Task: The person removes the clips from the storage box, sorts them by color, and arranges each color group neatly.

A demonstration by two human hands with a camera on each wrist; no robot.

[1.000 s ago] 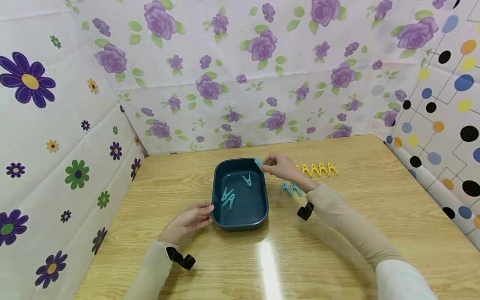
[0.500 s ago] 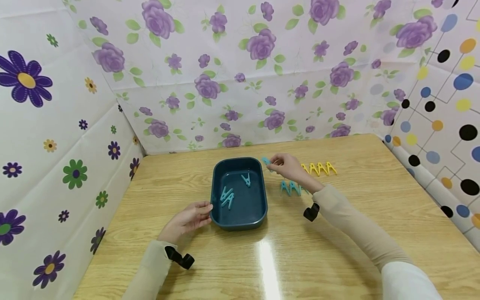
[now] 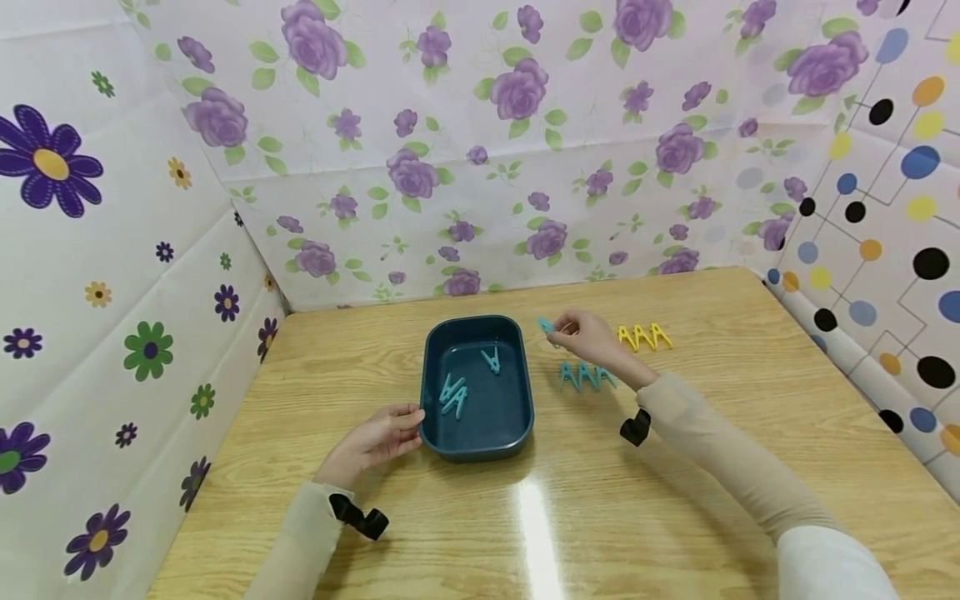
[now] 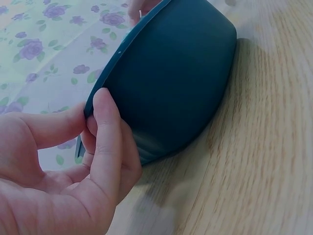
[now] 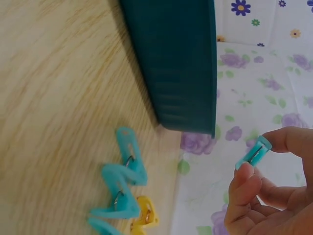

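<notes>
A dark teal plastic basin (image 3: 491,425) stands on the table with several light blue clothespins (image 3: 453,394) lying in it. My left hand (image 3: 378,442) pinches the basin's left rim between thumb and fingers, as the left wrist view (image 4: 93,156) also shows. Past the basin's right rim, my right hand (image 3: 592,340) holds one light blue clothespin (image 5: 254,152) between thumb and fingertips, up off the table. Below that hand, a row of light blue clothespins (image 3: 587,377) stands on the tabletop, partly behind the wrist.
Yellow clothespins (image 3: 639,337) stand in a row farther back on the right, some perhaps hidden by my right hand. The wooden table (image 3: 360,354) meets a flower-patterned cloth (image 3: 465,208) at its back edge. Each wrist wears a black camera mount (image 3: 636,427).
The right hand has moved rightward from above the basin's right rim, carrying the light blue clothespin away from it. The left hand stays on the rim.
</notes>
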